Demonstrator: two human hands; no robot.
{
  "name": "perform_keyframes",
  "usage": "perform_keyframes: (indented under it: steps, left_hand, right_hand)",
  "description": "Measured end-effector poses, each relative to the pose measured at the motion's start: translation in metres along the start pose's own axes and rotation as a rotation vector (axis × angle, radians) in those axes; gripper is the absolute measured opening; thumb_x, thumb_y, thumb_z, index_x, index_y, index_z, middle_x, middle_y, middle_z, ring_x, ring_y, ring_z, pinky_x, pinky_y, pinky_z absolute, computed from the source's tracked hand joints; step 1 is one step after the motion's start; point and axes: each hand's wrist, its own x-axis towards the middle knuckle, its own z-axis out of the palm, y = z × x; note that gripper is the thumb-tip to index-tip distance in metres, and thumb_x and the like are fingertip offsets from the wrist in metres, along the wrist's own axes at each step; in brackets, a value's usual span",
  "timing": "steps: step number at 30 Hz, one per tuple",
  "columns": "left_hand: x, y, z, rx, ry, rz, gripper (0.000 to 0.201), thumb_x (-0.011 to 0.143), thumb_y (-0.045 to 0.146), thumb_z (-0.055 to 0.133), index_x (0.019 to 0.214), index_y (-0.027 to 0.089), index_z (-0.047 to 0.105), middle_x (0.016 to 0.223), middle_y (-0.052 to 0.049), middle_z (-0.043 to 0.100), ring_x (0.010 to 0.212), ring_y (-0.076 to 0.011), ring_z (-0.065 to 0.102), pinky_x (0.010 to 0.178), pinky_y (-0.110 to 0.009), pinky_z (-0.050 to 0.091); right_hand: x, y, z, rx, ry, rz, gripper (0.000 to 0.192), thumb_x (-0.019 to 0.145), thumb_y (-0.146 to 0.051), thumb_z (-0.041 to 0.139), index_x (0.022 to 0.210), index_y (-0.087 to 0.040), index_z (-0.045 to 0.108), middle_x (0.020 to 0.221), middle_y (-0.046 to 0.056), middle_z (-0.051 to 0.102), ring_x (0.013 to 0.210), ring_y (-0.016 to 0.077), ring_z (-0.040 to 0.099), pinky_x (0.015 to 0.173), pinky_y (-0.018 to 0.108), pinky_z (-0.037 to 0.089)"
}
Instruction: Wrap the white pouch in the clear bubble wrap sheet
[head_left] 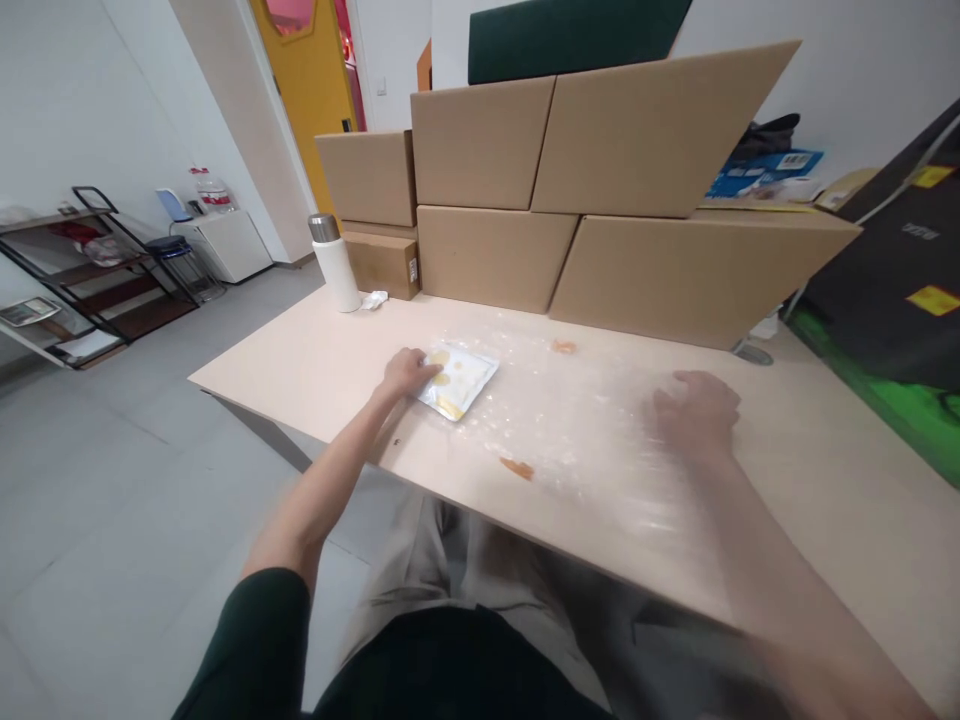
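A flat white packet [459,378] with yellow spots lies at the left end of a sheet of clear bubble wrap [577,420]. My left hand [409,372] is closed on the packet's left edge, with the thumb over its top. At the wrap's right side is my right hand [697,410], smeared by motion, its fingers curled at the film. The wrap close to this hand is blurred too. Two brownish tape pieces [517,468] show on the sheet, one near the front and one near the back.
Stacked cardboard boxes [495,255] line the back of the table [277,365]. A white bottle [337,270] with a metal cap stands at the back left, beside a crumpled white scrap [374,300]. The table's front edge runs just before my lap.
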Motion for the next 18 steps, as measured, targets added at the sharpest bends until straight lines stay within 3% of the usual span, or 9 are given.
perform_keyframes:
  steps: [2,4,7,10,14,18]
  left_hand:
    - [-0.002,0.002,0.0,0.106,0.066,-0.019,0.045,0.06,0.049,0.083,0.088,0.017,0.067,0.108,-0.015,0.067,0.12,-0.0395,0.054,0.094,-0.042,0.041]
    - [-0.006,0.005,-0.002,0.264,0.067,-0.065,0.061,0.065,0.06,0.077,0.106,0.017,0.064,0.124,-0.02,0.062,0.127,-0.0412,0.049,0.101,-0.046,0.037]
    - [-0.015,0.011,-0.005,0.432,-0.041,-0.162,0.075,0.075,0.07,0.062,0.124,0.014,0.054,0.128,-0.022,0.062,0.122,-0.0373,0.057,0.097,-0.042,0.041]
    - [-0.025,0.012,-0.009,0.42,-0.095,-0.212,0.079,0.076,0.073,0.059,0.126,0.013,0.052,0.127,-0.023,0.063,0.12,-0.0369,0.059,0.091,-0.038,0.045]
    - [-0.039,0.004,-0.014,0.328,-0.066,-0.215,0.074,0.07,0.072,0.066,0.115,0.014,0.056,0.122,-0.024,0.066,0.116,-0.0389,0.061,0.087,-0.039,0.045]
    - [-0.058,-0.007,-0.02,-0.098,-0.001,-0.166,0.057,0.066,0.059,0.078,0.097,0.015,0.062,0.099,-0.017,0.072,0.099,-0.0341,0.066,0.08,-0.037,0.047]
  right_hand:
    - [-0.008,-0.026,-0.004,0.065,0.001,-0.17,0.036,0.078,-0.037,0.054,0.111,-0.023,0.059,0.134,0.012,0.056,0.132,0.0333,0.044,0.111,0.053,0.033]
    - [-0.022,-0.064,-0.004,0.185,-0.052,-0.418,0.035,0.083,-0.038,0.053,0.115,-0.024,0.059,0.126,0.01,0.061,0.125,0.0302,0.051,0.111,0.053,0.034]
    - [-0.052,-0.129,0.006,0.307,-0.247,-0.692,0.037,0.092,-0.043,0.049,0.12,-0.022,0.061,0.125,0.013,0.063,0.12,0.0293,0.055,0.107,0.051,0.04]
    - [-0.08,-0.184,0.022,0.275,-0.454,-0.883,0.043,0.097,-0.039,0.045,0.128,-0.013,0.059,0.131,0.017,0.061,0.125,0.029,0.053,0.11,0.046,0.038]
    - [-0.106,-0.22,0.044,0.104,-0.663,-0.922,0.043,0.1,-0.034,0.043,0.131,-0.009,0.056,0.132,0.02,0.059,0.126,0.0295,0.052,0.108,0.043,0.039]
    - [-0.122,-0.225,0.061,0.106,-0.74,-0.768,0.043,0.101,-0.039,0.04,0.129,-0.01,0.057,0.132,0.02,0.058,0.126,0.029,0.051,0.108,0.044,0.037]
